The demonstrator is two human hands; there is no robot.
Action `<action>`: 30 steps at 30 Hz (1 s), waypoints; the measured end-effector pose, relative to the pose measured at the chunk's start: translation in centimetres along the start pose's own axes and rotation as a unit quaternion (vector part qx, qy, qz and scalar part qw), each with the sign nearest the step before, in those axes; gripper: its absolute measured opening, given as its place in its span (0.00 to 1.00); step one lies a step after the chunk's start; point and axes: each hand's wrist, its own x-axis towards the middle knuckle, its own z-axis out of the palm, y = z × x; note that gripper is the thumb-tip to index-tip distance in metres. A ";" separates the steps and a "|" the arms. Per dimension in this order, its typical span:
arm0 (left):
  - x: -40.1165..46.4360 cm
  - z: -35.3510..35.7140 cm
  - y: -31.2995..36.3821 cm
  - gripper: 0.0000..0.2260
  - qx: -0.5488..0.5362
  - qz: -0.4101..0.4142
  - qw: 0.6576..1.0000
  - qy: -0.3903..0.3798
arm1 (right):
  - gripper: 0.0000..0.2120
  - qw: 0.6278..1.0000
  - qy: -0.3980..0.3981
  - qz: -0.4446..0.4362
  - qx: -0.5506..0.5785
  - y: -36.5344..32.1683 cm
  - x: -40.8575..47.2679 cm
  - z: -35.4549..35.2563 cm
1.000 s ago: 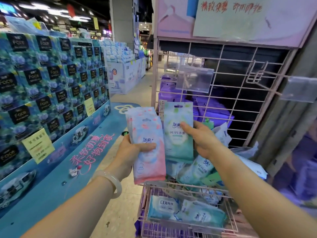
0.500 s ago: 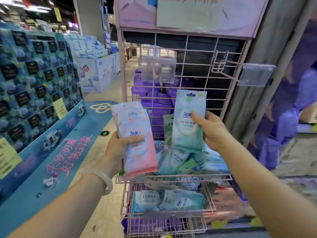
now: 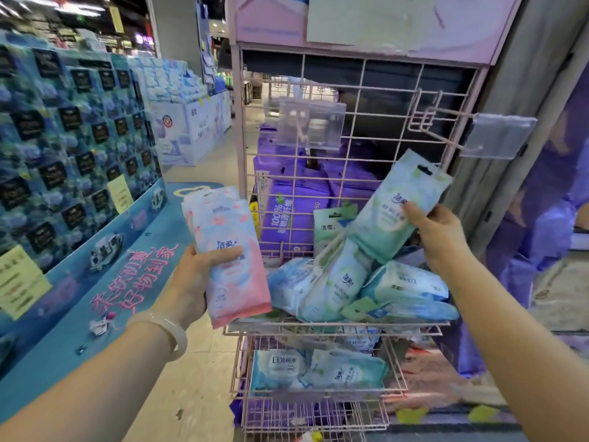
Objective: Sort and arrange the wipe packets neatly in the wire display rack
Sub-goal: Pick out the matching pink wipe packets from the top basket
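My left hand [image 3: 194,275] grips a stack of pink-and-blue wipe packets [image 3: 229,250] upright, left of the pink wire display rack [image 3: 350,148]. My right hand [image 3: 436,232] pinches a green-and-white wipe packet [image 3: 392,208] by its right edge, tilted to the right, with its hang hole close below an empty rack hook [image 3: 446,135]. Several green and blue packets [image 3: 347,282] lie jumbled in the upper wire basket [image 3: 334,327]. More packets [image 3: 318,368] lie in the lower basket [image 3: 318,397].
Two clear plastic price tag holders [image 3: 310,127] hang on the rack's hooks. Purple tissue packs [image 3: 287,218] stand behind the grid. A blue display of tissue packs [image 3: 63,138] lines the left side, with tiled floor [image 3: 197,378] between. A grey wall [image 3: 522,106] stands right of the rack.
My right hand has lifted the green packet up and right toward the right hook and tilted it. The view has moved closer to the rack. My left hand still holds the pink stack.
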 end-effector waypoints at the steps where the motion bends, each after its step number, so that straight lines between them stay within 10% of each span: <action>1: 0.0 -0.1 0.0 0.19 -0.001 -0.001 1.000 0.001 | 0.06 0.999 -0.024 0.027 -0.002 0.6 0.0 -0.3; 16: 1.4 2.3 -1.2 0.33 0.014 -0.035 0.999 -0.002 | 0.07 0.979 -0.153 0.076 0.110 -1.3 -1.6 -0.2; 19: 1.6 2.5 -1.2 0.34 0.011 -0.039 0.999 0.001 | 0.12 0.961 -0.246 0.048 -0.112 -1.0 -3.1 1.5; 23: 1.4 2.6 -1.3 0.34 0.016 -0.038 0.999 0.001 | 0.12 0.843 -0.301 0.007 -0.446 0.0 -4.3 3.6; 30: 0.1 3.0 -1.3 0.32 0.027 -0.033 0.999 -0.020 | 0.43 0.842 -0.321 0.087 -0.425 -0.1 -3.9 3.0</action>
